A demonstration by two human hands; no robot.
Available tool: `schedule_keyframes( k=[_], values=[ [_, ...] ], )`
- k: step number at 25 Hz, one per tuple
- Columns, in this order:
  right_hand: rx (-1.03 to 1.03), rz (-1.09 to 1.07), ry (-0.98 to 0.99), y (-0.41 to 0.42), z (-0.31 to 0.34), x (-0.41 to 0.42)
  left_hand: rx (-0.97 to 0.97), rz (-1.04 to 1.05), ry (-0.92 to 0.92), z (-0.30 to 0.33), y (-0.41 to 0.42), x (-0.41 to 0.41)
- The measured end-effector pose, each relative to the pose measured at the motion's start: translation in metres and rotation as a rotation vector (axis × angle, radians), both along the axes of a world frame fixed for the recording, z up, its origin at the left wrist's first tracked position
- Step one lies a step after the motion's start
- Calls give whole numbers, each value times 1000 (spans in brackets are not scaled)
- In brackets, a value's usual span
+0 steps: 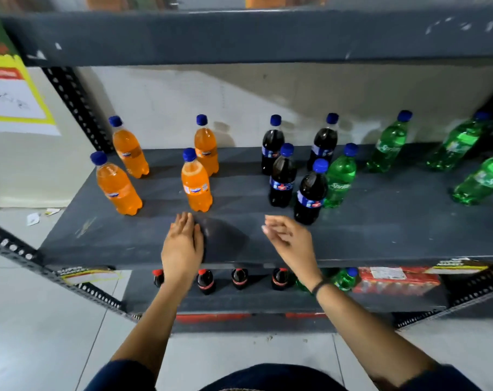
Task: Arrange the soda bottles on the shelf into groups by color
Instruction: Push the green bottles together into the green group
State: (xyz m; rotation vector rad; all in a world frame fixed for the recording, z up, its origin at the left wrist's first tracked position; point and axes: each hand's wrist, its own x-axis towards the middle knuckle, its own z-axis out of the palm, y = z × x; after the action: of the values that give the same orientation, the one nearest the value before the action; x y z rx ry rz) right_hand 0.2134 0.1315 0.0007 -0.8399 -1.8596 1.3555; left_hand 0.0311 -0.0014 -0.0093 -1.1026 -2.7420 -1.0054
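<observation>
Several orange soda bottles (196, 184) stand on the left part of the dark grey shelf (380, 238). Several dark cola bottles (310, 196) cluster in the middle. One green bottle (339, 177) stands right behind the front cola bottle, and more green bottles (387, 145) stand at the right. All have blue caps. My left hand (183, 244) lies flat on the shelf's front, just in front of the nearest orange bottle, holding nothing. My right hand (289, 238) hovers with loosely spread fingers left of the front cola bottle, empty.
The shelf above (239, 38) overhangs the bottles. A lower shelf holds small red-capped cola bottles (205, 280), a green bottle (345, 279) and a red pack (397, 279). Perforated metal uprights (73, 103) frame the unit. A yellow-bordered sign (11, 94) hangs at the left.
</observation>
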Motion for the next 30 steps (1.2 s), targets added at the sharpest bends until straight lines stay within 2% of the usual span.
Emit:
schedule_keyframes(
  k=[5, 7, 9, 12, 14, 17, 23, 30],
  values=[
    [76, -471, 118, 46, 3, 76, -59, -322, 135, 3, 44, 75],
    [59, -561, 191, 72, 7, 87, -146, -348, 149, 5, 72, 82],
    [-32, -504, 186, 99, 12, 87, -250, -296, 152, 4, 97, 76],
    [-144, -249, 18, 133, 12, 80, -375, -208, 114, 2, 120, 67],
    [-143, -93, -49, 145, 10, 72, -406, -200, 125, -1, 123, 63],
    [-59, -12, -82, 157, 4, 62, -422, -205, 150, -6, 124, 62],
    [43, -100, -48, 165, -2, 61, -409, -177, 187, -13, 123, 57],
    [55, -384, -27, 211, 4, 148, -379, -167, 188, -16, 125, 59]
  ],
)
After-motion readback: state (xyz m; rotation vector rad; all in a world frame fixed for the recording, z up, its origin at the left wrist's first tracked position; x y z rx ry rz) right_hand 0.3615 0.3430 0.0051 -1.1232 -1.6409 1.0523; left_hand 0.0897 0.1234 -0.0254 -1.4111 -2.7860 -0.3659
